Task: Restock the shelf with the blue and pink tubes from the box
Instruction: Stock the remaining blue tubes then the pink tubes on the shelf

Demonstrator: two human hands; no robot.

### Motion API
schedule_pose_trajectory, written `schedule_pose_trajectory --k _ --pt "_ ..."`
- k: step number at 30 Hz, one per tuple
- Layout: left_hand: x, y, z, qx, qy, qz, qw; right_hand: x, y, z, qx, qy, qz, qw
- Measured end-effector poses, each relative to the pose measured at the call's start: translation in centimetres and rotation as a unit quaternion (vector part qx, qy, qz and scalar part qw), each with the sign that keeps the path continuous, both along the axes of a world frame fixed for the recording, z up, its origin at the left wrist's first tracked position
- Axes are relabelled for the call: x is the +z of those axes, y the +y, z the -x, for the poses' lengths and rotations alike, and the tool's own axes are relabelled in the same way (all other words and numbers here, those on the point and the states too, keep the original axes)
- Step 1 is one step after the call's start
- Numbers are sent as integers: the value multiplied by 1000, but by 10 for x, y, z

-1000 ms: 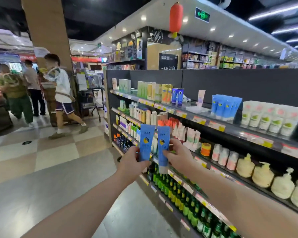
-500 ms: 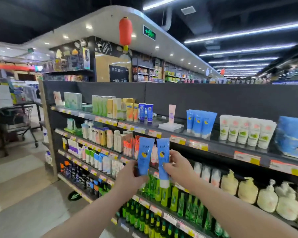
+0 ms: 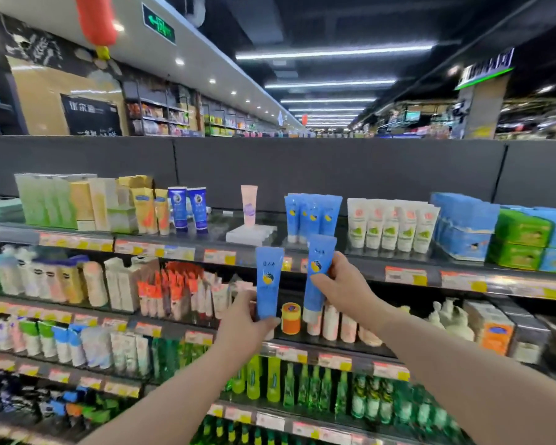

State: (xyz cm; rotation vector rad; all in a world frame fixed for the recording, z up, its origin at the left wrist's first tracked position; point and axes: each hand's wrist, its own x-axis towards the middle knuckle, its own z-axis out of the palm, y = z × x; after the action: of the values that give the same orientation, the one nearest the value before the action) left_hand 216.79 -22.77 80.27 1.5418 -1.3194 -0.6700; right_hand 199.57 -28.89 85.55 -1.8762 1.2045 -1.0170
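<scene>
My left hand (image 3: 243, 322) grips the lower end of an upright blue tube (image 3: 268, 279). A second blue tube (image 3: 318, 268) stands upright in my right hand (image 3: 342, 289), which pinches it near the middle, a little higher than the first. Both are held in front of the top shelf (image 3: 257, 256), just below a row of matching blue tubes (image 3: 312, 215) standing there. A single pink tube (image 3: 248, 205) stands on a white box left of that row. The box is not in view.
White tubes with green labels (image 3: 392, 224) stand right of the blue row, then blue and green cartons (image 3: 495, 232). Dark blue tubes (image 3: 187, 208) and yellow boxes stand to the left. Lower shelves hold an orange jar (image 3: 291, 317), bottles and green bottles.
My view has swung right to face the shelf squarely. Both hands have risen with their tubes, the right one higher, and the tubes have moved apart.
</scene>
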Motion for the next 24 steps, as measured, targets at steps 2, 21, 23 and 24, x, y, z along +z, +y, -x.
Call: schedule_pose_trajectory --k 2,21,23,24 --pt "1 -24 -1 -10 2 3 1000 6 -28 -2 -11 -2 16 1000" --pt "56 -226 -31 24 17 73 997 96 -247 -51 9 89 155 984" --pt "58 -238 -36 26 13 79 996 99 -255 -53 10 90 146 985" --pt "59 -244 -39 25 8 80 996 100 -259 -54 14 99 142 985"
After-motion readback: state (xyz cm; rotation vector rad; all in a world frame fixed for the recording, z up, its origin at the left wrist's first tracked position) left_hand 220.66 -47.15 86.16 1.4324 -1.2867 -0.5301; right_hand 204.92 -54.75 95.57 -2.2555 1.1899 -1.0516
